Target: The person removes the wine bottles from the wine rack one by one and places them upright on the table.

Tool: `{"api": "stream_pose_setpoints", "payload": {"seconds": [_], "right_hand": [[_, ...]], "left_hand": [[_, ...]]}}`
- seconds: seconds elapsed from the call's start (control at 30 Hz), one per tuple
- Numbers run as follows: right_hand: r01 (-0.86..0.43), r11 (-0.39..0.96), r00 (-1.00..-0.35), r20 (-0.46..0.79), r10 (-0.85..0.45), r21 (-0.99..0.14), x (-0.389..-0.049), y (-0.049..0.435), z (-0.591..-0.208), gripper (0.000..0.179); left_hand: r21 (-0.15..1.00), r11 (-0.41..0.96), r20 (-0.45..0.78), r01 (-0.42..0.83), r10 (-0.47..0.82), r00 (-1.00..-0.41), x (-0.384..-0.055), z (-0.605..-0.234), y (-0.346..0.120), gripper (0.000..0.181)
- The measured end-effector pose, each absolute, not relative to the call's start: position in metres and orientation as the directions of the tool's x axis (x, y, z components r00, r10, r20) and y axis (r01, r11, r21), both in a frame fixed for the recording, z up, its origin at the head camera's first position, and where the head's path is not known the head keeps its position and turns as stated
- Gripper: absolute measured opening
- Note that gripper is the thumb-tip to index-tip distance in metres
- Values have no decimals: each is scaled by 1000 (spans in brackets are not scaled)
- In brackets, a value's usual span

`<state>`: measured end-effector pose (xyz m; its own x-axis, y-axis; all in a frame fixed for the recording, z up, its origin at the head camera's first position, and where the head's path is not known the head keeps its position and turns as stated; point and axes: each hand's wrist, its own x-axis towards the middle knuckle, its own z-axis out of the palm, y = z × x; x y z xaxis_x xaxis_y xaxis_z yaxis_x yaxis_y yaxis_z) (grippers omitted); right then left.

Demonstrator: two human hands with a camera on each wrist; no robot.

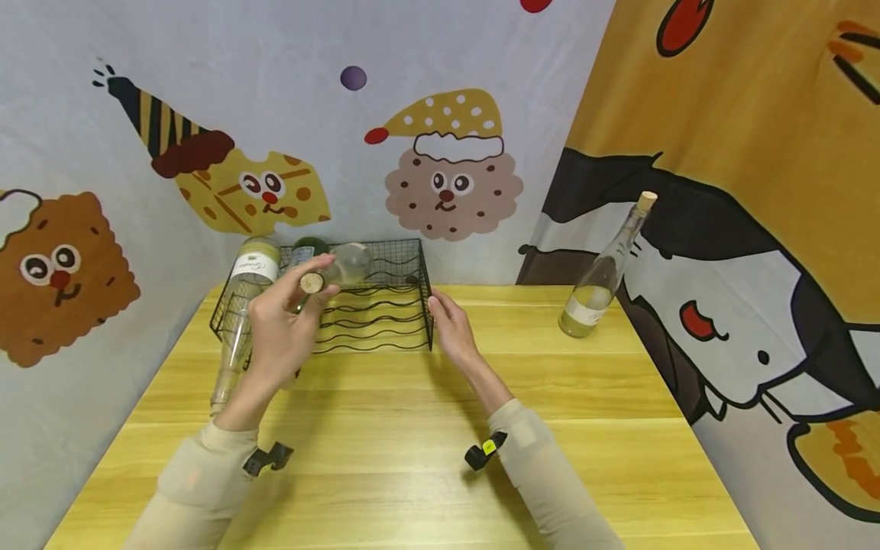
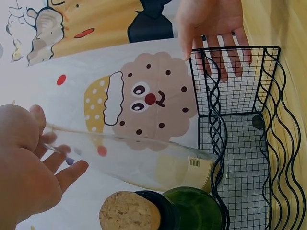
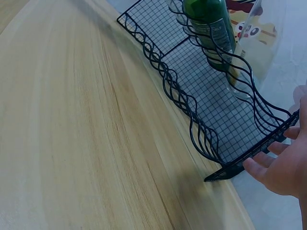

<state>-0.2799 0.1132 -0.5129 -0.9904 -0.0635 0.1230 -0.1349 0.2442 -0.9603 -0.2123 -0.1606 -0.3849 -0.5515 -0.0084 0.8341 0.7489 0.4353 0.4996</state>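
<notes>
My left hand [image 1: 282,325] holds a clear corked bottle [image 1: 354,263] by its neck, thumb and fingers about it just below the cork. The bottle's labelled base [image 2: 199,172] is at the wavy wires of a black wire rack [image 1: 395,263]; whether it bears on them I cannot tell. My right hand [image 1: 454,328] rests with extended fingers against the rack's right end panel. Within the rack, a green bottle [image 3: 211,33] lies beside the held one, partly hidden by my left hand. At the left end lies another pale bottle [image 1: 256,263], its neck pointing towards me.
Apart on the right of the wooden table [image 1: 385,473] stands a clear corked bottle [image 1: 591,298] with some pale liquid. Cartoon-printed cloth [image 1: 289,114] hangs behind the rack and along both sides.
</notes>
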Motion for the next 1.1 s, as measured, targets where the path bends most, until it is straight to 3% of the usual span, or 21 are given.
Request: {"api": "stream_pose_setpoints", "payload": {"seconds": [0.47, 0.9, 1.03, 1.1], "right_hand": [[-130, 249, -991, 116, -69, -960, -281, 115, -513, 63], [-156, 254, -987, 143, -70, -955, -282, 114, -513, 61], [-146, 267, -989, 134, -62, -952, -281, 113, -512, 61], [-141, 273, -990, 130, -60, -952, -281, 113, -512, 61]], "left_hand": [[579, 363, 811, 730, -160, -563, -220, -385, -159, 35], [467, 384, 884, 796, -209, -418, -212, -379, -159, 26], [445, 393, 895, 804, -199, -398, -206, -375, -160, 41], [434, 386, 901, 814, -197, -387, -201, -371, -159, 38]]}}
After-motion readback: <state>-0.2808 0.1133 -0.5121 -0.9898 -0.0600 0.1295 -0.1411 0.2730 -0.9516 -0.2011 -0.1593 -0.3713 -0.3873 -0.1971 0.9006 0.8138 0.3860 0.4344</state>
